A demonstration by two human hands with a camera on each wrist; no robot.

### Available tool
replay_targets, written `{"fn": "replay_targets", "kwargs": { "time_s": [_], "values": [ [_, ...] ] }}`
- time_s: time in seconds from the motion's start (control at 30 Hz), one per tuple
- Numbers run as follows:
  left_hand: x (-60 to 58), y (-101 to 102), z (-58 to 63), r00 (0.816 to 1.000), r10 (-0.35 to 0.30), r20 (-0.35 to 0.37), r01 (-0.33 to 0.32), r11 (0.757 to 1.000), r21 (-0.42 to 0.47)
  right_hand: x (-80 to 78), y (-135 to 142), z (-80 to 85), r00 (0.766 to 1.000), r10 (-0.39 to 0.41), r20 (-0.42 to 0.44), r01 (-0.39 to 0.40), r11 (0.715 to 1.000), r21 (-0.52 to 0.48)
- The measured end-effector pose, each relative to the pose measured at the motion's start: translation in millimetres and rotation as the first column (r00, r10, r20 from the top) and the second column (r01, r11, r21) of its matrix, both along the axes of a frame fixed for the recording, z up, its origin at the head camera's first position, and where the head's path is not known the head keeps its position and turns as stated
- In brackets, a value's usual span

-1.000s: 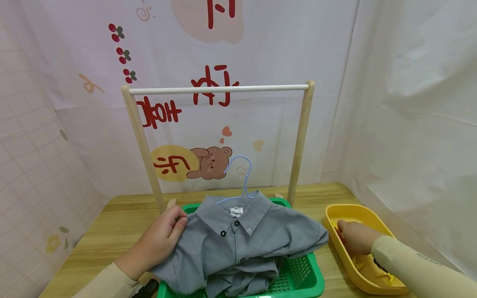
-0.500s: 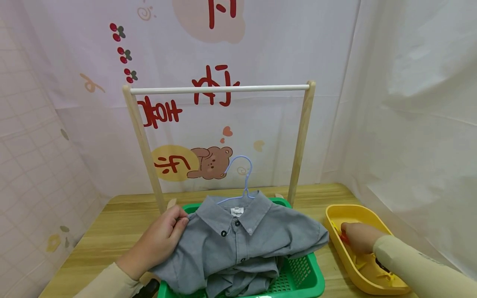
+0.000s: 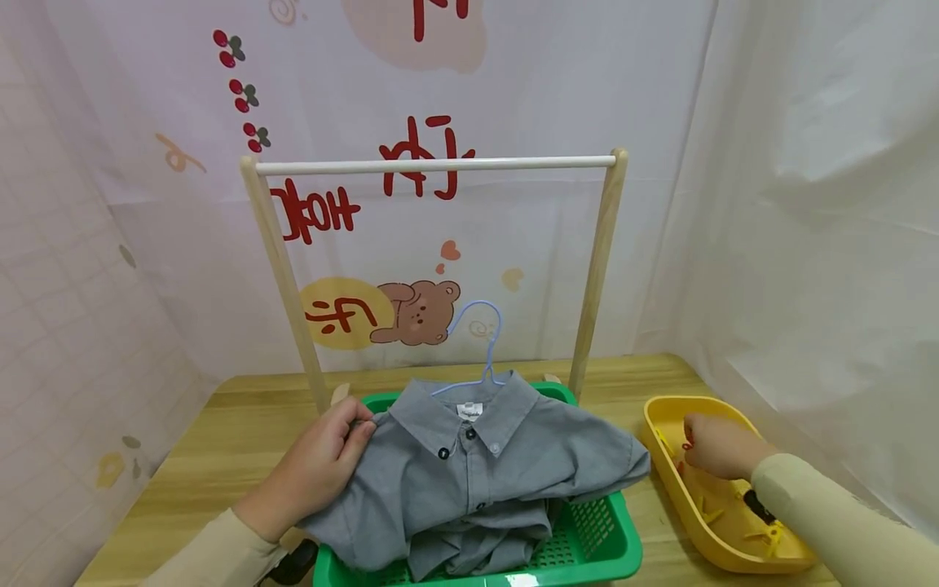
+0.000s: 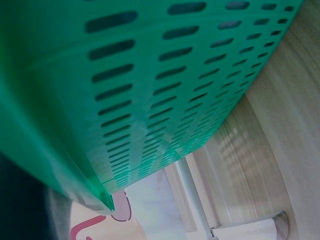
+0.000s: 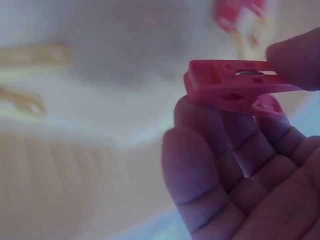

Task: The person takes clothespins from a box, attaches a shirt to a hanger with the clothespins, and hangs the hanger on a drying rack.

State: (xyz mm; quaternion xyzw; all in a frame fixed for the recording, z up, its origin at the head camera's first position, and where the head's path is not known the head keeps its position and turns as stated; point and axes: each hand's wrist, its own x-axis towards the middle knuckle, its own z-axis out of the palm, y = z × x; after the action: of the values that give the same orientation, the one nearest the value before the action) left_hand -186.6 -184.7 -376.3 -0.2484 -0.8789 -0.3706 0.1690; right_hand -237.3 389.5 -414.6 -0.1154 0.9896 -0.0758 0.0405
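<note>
A grey button-up shirt (image 3: 513,456), with a light blue hanger (image 3: 490,350) in its collar, lies over a green basket (image 3: 623,542). My left hand (image 3: 315,469) pinches the shirt at its left shoulder. Over a yellow tray (image 3: 693,509) at the right is my right hand (image 3: 722,447), holding a red clothespin (image 5: 230,87) between thumb and fingertips. The right wrist view shows this clothespin close up. In the left wrist view only the basket's slotted wall (image 4: 165,90) is near; the left fingers are out of sight there.
Several yellow clothespins (image 3: 773,534) lie in the tray, along with a blurred red one (image 5: 230,12). Behind the basket stands a wooden rack with a white rail (image 3: 440,165). All this is on a wood-grain table (image 3: 213,456), with a printed curtain (image 3: 557,81) behind.
My right hand has risen slightly from the yellow tray and moved right with the red clothespin. The left hand keeps its hold on the shirt. The head view has tilted a little.
</note>
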Motion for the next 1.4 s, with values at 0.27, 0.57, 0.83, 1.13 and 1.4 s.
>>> {"fn": "replay_targets", "kwargs": {
  "time_s": [0.27,0.57,0.83,1.13,1.4],
  "values": [
    [-0.8,0,1.9,1.000,-0.007,0.013,0.007,1.000,-0.002,10.6,-24,68.3,0.992,-0.047,-0.121,0.032,0.992,-0.125],
    [-1.9,0,0.9,1.000,0.000,0.014,0.000,1.000,-0.019,44.9,-102,129.7,0.963,0.044,-0.264,-0.121,0.952,-0.280],
    [-0.3,-2,5.3,0.998,-0.047,0.037,0.046,0.999,0.022,66.5,-187,141.5,0.778,0.358,-0.516,-0.578,0.730,-0.364],
    [-1.4,-3,8.7,0.999,-0.036,-0.036,0.037,0.999,0.028,59.5,-258,149.8,0.752,0.446,-0.486,-0.644,0.656,-0.394],
    [-2.2,-3,15.6,0.993,-0.002,-0.121,0.005,1.000,0.025,46.6,-306,154.3,0.692,0.504,-0.516,-0.705,0.625,-0.336]
  ]
}}
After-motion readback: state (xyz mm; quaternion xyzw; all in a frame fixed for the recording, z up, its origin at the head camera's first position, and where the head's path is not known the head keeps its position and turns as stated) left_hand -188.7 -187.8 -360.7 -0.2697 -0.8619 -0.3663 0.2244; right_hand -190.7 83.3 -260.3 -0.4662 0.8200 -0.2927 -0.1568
